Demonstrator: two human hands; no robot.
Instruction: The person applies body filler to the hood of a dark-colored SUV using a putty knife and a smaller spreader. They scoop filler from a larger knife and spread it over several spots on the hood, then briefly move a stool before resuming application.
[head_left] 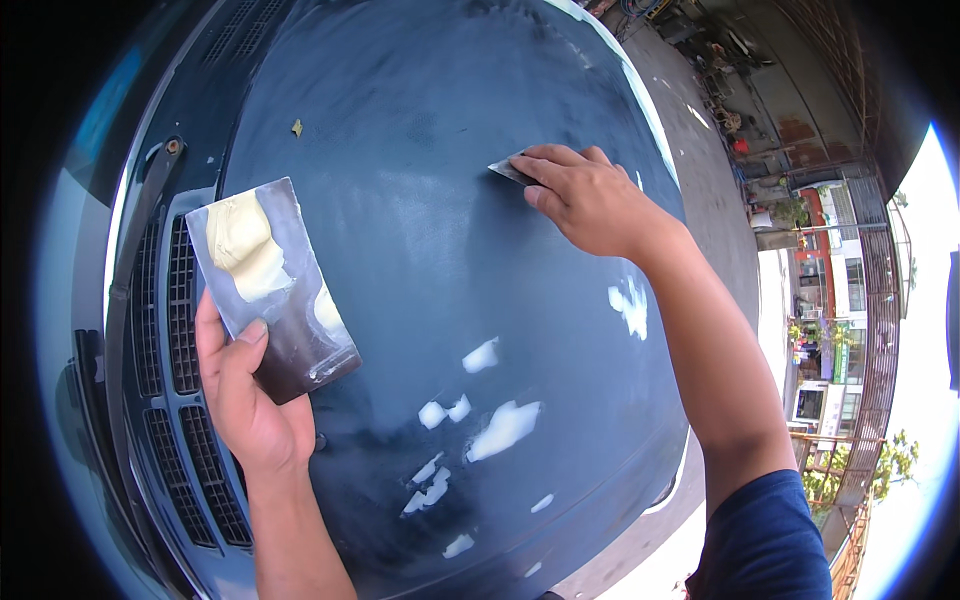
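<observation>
A dark blue vehicle hood [400,260] fills the middle of the head view, its surface dull and cloudy. On the left, my left hand [255,400] holds up a flat rectangular putty board [300,345], thumb on its face. Cream body filler [240,245] lies thick on its upper part, with a smaller smear at the right edge. My right hand [590,200] grips a thin putty spreader [508,170] over the hood's far part; its blade looks to be at the paint, though contact is unclear. Several pale filler patches [505,430] dot the nearer right area.
Left of the hood run black vent grilles [183,300] and a wiper arm [145,210]. A small yellowish leaf [297,127] lies on the hood's far left. Grey pavement [690,110] borders the right side, with a metal-framed structure [870,290] and buildings beyond.
</observation>
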